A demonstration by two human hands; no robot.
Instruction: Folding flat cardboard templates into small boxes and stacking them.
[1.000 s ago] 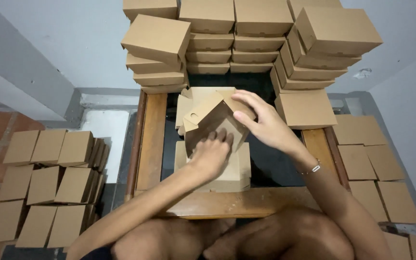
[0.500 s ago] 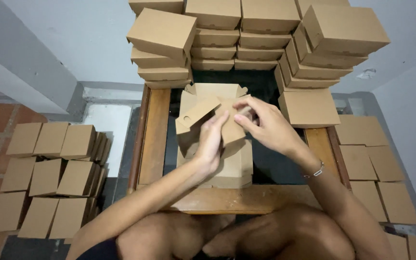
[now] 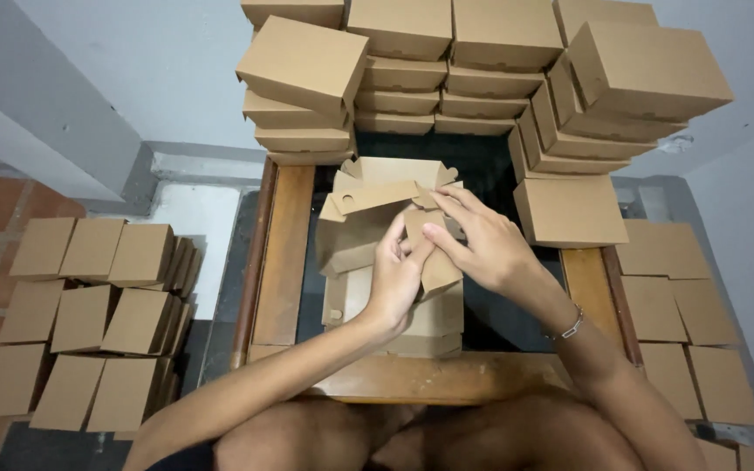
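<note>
A half-folded brown cardboard box (image 3: 368, 205) is held above a stack of flat cardboard blanks (image 3: 425, 327) on a small wooden-framed table (image 3: 283, 262). My left hand (image 3: 397, 277) grips the box's lower flap from below, fingers curled on it. My right hand (image 3: 482, 240) pinches the same box from the right, fingertips on a flap near its middle. The box's side flaps stand open and its tab slots show at the top.
Finished brown boxes are stacked high at the table's far end (image 3: 447, 70) and right side (image 3: 569, 209). More boxes lie in rows on the floor at left (image 3: 89, 314) and right (image 3: 682, 331). My bare knees (image 3: 412, 436) sit under the table's near edge.
The box has been unfolded and raised from a flat piece into a partly formed shape. Both hands have shifted along it, the left rising to the lower flap.
</note>
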